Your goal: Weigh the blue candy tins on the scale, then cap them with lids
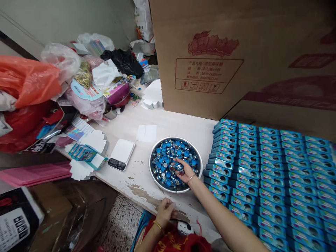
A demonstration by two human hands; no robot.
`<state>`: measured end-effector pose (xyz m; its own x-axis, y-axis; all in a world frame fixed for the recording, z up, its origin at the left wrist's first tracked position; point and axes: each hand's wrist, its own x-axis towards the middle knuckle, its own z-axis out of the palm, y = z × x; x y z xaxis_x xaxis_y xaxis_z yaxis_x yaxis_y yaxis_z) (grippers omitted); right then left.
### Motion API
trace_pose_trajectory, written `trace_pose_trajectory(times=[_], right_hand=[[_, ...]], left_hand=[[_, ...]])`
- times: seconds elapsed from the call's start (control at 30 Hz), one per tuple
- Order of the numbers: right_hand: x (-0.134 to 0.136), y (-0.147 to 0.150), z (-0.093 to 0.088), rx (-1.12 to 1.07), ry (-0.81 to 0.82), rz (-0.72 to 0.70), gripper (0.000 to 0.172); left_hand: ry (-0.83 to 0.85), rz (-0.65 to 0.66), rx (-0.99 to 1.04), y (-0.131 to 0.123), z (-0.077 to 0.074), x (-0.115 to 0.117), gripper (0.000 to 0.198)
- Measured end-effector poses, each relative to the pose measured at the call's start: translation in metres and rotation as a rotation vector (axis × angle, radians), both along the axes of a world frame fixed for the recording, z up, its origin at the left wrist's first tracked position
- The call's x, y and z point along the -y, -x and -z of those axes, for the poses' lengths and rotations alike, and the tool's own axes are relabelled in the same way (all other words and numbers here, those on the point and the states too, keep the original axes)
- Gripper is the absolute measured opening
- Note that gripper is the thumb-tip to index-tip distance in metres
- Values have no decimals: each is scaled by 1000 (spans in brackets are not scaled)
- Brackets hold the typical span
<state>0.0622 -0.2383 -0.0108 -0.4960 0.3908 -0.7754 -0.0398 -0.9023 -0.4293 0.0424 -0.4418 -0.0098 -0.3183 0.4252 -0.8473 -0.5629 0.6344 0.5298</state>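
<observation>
A round metal bowl (199, 168) on the table is filled with small blue and silver round tins (164, 157). Over the right part of the bowl, my right hand (185, 171) is closed around some of these tins, with its fingers curled and pointing left. My left hand (166, 209) is at the table's front edge, below the bowl, with its fingers pinched together; what they hold, if anything, is too small to name. A white device (185, 228) lies on the red cloth by my left wrist.
Rows of blue boxes (246, 164) fill the right side, before a large cardboard carton (199, 70). A white scale (122, 154) and a white paper (146, 133) lie left of the bowl. Bags (28, 82), stacked cards (81, 169) and clutter crowd the far left.
</observation>
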Motion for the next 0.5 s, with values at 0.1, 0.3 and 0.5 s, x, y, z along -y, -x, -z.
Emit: trace_pose_trajectory(times=[0.1, 0.3, 0.5], right_hand=[[3, -6, -3, -35, 124, 94, 16], [12, -6, -17, -84, 196, 170, 10], [26, -9, -33, -168, 174, 198, 7]], left_hand=[[-88, 56, -75, -6, -14, 6, 47], [-344, 60, -612, 31, -37, -45, 35], [-591, 281, -847, 66, -39, -86, 23]])
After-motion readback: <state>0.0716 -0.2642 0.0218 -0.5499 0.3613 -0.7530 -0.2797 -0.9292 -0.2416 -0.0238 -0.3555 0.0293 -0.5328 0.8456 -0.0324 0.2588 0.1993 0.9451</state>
